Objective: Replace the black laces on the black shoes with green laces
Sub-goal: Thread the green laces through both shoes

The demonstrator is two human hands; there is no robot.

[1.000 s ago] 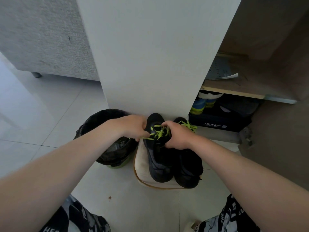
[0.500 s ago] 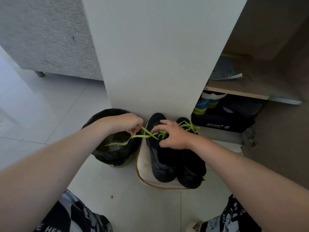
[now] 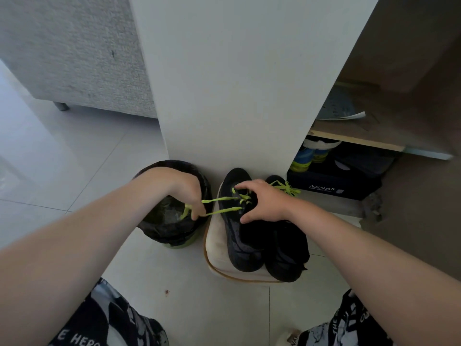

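Head view:
1. Green lace (image 3: 224, 211): threaded through the left black shoe (image 3: 242, 248); two ends run taut to the left.
2. Left hand (image 3: 187, 191): grip pinches both ends, apparently taking up slack.
3. Right hand (image 3: 264, 203): grip released; spread fingers press the shoe, likely steadying it against the pull.
4. Shoe rests on a cream cushion (image 3: 217, 250), beside a lined bin (image 3: 164, 228).

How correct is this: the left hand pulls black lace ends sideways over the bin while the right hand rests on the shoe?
One detail is wrong: the lace ends are green, not black; the head view shows it. Otherwise yes: the left hand pulls them sideways over the bin while the right hand rests on the shoe.
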